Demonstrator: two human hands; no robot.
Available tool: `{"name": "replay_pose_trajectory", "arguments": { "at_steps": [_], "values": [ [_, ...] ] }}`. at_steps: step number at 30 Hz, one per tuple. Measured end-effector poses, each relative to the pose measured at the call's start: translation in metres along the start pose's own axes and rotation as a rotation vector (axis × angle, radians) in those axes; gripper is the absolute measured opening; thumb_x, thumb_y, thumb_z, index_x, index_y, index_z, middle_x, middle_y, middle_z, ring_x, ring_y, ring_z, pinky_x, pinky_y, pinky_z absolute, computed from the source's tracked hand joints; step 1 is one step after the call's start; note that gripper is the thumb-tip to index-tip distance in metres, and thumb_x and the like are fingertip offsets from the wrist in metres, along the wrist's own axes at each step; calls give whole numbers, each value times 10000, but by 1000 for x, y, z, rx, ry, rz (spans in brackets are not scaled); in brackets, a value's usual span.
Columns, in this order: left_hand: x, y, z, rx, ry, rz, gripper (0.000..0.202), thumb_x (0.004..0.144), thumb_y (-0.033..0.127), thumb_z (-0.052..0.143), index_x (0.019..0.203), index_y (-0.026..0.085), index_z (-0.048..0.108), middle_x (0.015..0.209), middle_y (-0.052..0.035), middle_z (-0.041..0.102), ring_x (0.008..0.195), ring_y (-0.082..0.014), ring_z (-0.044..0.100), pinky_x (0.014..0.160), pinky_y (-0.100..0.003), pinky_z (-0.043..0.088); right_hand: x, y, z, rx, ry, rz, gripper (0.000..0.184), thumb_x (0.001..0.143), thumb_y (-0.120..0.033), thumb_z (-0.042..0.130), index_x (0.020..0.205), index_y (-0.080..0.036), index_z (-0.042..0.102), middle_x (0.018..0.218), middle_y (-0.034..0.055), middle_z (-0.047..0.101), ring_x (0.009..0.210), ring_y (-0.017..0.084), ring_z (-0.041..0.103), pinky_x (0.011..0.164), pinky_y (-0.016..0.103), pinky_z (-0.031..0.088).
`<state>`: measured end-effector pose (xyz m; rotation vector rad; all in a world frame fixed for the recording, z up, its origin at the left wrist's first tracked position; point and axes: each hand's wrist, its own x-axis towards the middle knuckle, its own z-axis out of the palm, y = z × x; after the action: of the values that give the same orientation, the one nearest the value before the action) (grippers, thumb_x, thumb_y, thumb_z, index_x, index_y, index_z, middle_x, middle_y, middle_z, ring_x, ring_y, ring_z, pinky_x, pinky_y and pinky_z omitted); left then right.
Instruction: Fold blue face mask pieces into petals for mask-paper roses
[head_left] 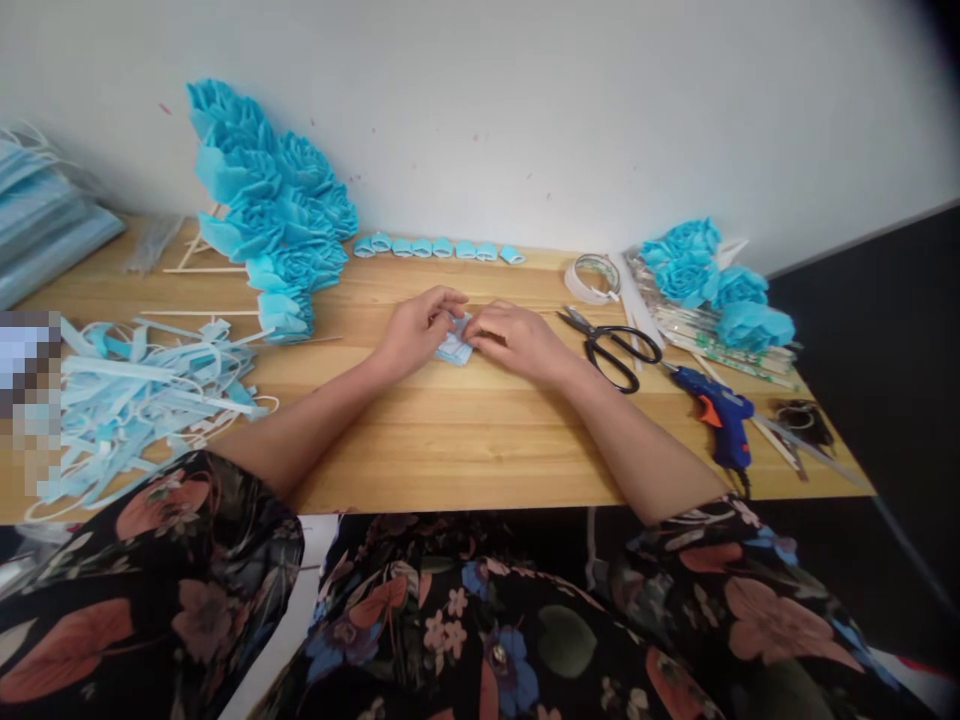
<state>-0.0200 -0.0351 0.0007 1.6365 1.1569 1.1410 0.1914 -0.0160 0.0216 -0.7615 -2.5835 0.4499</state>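
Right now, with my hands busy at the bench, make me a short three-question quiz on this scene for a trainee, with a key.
1. True or false: the scissors lie between the right hand and the glue gun.

2. Which thing do the left hand and the right hand both touch?
A) the tape roll
B) the folded light-blue piece
C) the glue gun

3. Fill in the missing word: the larger cluster of blue flowers is on the person's ____ side.

Key: 1 true; 2 B; 3 left.
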Motion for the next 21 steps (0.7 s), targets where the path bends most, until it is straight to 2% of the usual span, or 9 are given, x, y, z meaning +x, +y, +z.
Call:
{"name": "replay_pose_trajectory", "arguments": {
  "at_steps": [4, 8, 15, 21],
  "values": [
    [0, -2, -1, -2, -8, 24, 402, 783, 15, 487, 1117, 132, 679, 983, -68, 758, 772, -116, 690, 699, -244, 549, 0, -4, -1, -7, -3, 12, 205, 1009, -303, 534, 985, -218, 719, 1025, 72, 769, 989, 229, 666, 890, 374, 498],
    [1, -3, -1, -38, -17, 5, 395, 780, 14, 492, 1112, 132, 670, 987, -70, 747, 759, -114, 682, 711, -258, 557, -1, -7, -3, -51, -2, -38, 215, 983, -391, 597, 1023, -225, 728, 1050, 78, 771, 978, 237, 668, 890, 385, 495],
    [1, -2, -2, -54, -19, -29, 415, 757, 9, 499, 1108, 142, 676, 1000, -58, 747, 736, -102, 667, 730, -255, 558, 2, -9, 2, -65, 46, -99, 175, 971, -324, 593, 991, -256, 753, 1062, 69, 777, 1040, 252, 656, 943, 429, 503],
    [1, -2, -1, -43, -7, -27, 403, 776, 15, 502, 1120, 138, 672, 1011, -66, 747, 760, -105, 672, 730, -247, 558, 5, -11, 6, -4, 74, -113, 239, 981, -267, 531, 868, -242, 739, 992, 61, 779, 996, 233, 671, 932, 410, 509]
  ]
}}
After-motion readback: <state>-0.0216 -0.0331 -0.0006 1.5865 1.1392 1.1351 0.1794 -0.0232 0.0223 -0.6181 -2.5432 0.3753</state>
